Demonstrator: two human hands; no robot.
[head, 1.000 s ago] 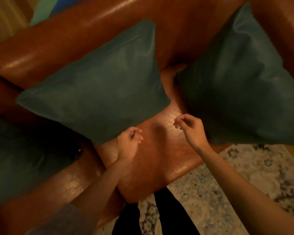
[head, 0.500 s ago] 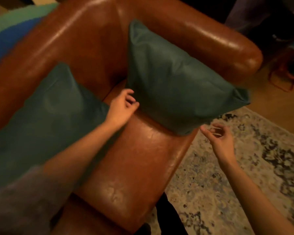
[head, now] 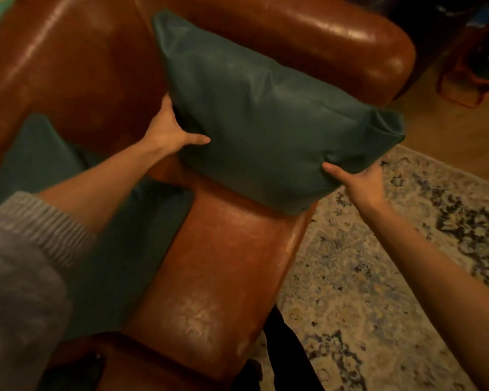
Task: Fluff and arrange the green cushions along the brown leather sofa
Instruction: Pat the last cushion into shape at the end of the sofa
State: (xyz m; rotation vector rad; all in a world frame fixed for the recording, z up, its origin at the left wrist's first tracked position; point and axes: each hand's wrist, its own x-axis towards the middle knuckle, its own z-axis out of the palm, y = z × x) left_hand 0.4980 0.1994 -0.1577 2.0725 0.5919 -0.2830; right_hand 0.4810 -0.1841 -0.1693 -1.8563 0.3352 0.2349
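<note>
A green cushion (head: pixel 260 114) leans in the corner of the brown leather sofa (head: pixel 226 263), against the backrest and the right armrest. My left hand (head: pixel 171 129) grips its left edge, thumb on the front face and fingers behind. My right hand (head: pixel 359 180) grips its lower right edge, thumb pressed into the fabric. A second green cushion (head: pixel 102 221) lies on the seat to the left, partly hidden under my left forearm and grey sleeve.
The sofa's right armrest (head: pixel 322 32) curves behind the held cushion. A patterned rug (head: pixel 378 292) covers the floor to the right of the seat. Wooden floor and a red-framed object (head: pixel 474 80) lie at the far right.
Both hands were loose and apart from the cushions; they have moved onto the right cushion and closed on its left and lower right edges. The view has turned toward the sofa's right end.
</note>
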